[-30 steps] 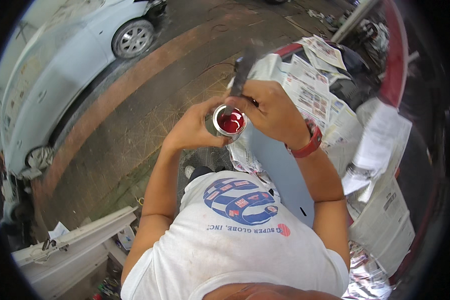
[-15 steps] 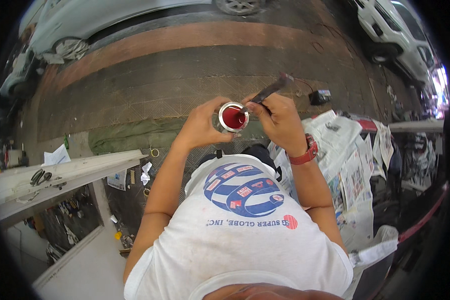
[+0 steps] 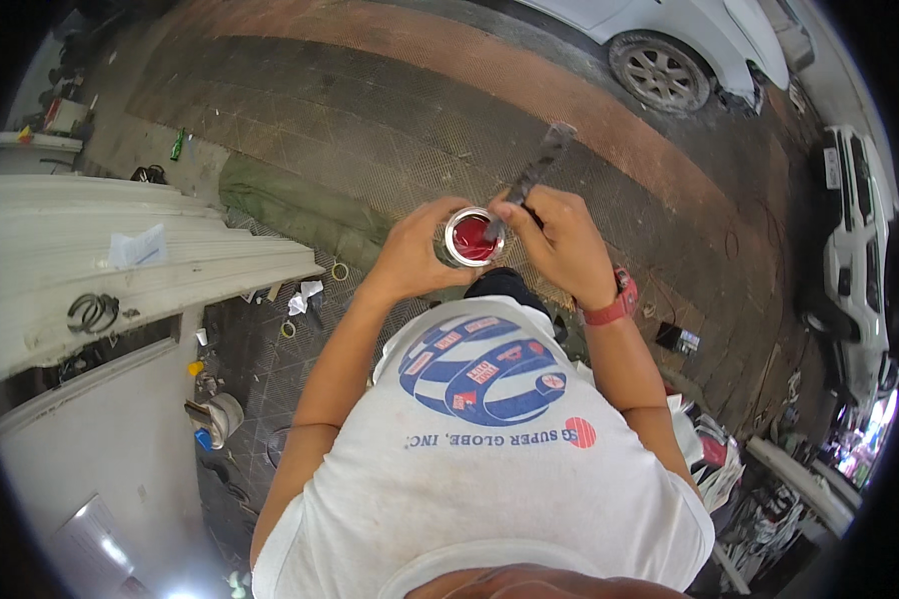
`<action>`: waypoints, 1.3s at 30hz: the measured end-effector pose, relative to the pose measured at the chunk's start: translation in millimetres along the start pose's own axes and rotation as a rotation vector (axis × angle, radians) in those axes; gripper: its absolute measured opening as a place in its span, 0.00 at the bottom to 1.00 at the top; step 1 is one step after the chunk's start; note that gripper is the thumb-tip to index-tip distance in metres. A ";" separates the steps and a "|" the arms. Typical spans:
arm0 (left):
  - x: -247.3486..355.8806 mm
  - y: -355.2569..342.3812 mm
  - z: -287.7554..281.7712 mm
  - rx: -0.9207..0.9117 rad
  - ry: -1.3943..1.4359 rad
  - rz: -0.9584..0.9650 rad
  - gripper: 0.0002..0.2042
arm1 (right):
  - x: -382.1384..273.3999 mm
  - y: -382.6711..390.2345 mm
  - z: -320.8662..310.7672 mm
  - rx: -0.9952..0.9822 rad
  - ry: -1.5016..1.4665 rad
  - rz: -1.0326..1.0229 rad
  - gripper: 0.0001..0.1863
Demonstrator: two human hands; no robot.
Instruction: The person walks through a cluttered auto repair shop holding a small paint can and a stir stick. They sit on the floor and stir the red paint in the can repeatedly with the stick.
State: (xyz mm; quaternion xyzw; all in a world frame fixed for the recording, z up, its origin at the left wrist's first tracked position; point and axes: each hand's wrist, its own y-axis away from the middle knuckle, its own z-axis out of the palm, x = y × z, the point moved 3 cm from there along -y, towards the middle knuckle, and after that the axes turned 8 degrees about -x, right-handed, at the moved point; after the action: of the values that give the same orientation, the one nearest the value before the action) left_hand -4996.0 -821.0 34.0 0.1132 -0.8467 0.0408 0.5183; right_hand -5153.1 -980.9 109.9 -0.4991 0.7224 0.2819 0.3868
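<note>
My left hand is wrapped round a small open metal can, held upright in front of my waist. Dark red paint fills the can below its shiny rim. In my right hand, pinched between thumb and fingers, is a dark, stained flat stirring stick. Its lower end dips into the red paint, while the wider upper end points away to the upper right. A red watch circles my right wrist.
On my left stands a long white ridged bench bearing a paper and dark rings. Green cloth lies on the matted floor ahead. A white car stands far right, another vehicle beyond. Newspaper-covered parts lie at right.
My view has turned left, bringing the bench closer and moving the newspapers toward the lower right edge. The stick has shifted in the can, its lower end now over the paint's right side.
</note>
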 end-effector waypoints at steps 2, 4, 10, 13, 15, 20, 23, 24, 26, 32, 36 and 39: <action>-15.7 -37.2 -19.7 0.034 0.029 -0.049 0.42 | 13.5 -59.6 -18.3 0.042 -0.003 -0.089 0.15; -21.7 -68.8 -37.7 0.100 0.051 -0.093 0.42 | 33.5 -117.7 -20.1 0.084 -0.105 -0.222 0.19; -58.9 -143.1 -111.8 0.306 0.123 -0.150 0.41 | 46.6 -293.6 -41.5 -0.143 -0.115 0.033 0.25; -87.4 -176.2 -159.7 0.410 0.200 -0.174 0.41 | 44.8 -381.6 -37.0 -0.197 -0.123 -0.047 0.26; -111.8 -195.4 -194.7 0.416 0.319 -0.211 0.42 | 29.4 -435.0 -33.9 -0.278 -0.023 -0.084 0.26; -196.6 -234.7 -299.0 0.505 0.205 -0.276 0.43 | 45.9 -594.4 7.8 -0.360 -0.087 -0.121 0.23; -232.7 -255.9 -385.8 0.606 0.167 -0.270 0.41 | 90.6 -674.1 25.8 -0.394 -0.120 0.058 0.25; -241.4 -260.2 -412.4 0.640 0.122 -0.276 0.41 | 111.0 -702.8 29.6 -0.387 -0.059 0.101 0.26; -259.2 -270.2 -474.7 0.707 0.080 -0.265 0.41 | 188.6 -752.4 27.8 -0.315 0.098 0.126 0.29; -316.5 -274.2 -646.2 0.917 0.080 -0.426 0.39 | 392.6 -741.0 12.9 -0.609 0.276 1.127 0.34; -371.0 -306.1 -748.1 1.017 0.023 -0.509 0.39 | 463.6 -760.7 16.7 -0.948 0.558 1.051 0.33; -411.1 -313.5 -798.1 1.084 0.102 -0.549 0.39 | 485.4 -837.3 35.3 -1.105 0.707 0.913 0.32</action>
State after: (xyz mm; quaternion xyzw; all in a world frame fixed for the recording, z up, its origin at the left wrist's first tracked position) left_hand -4049.8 -915.1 20.9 0.5731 -0.6192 0.3362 0.4184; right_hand -4455.3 -1484.1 -334.8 -0.3331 0.6912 0.5545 -0.3222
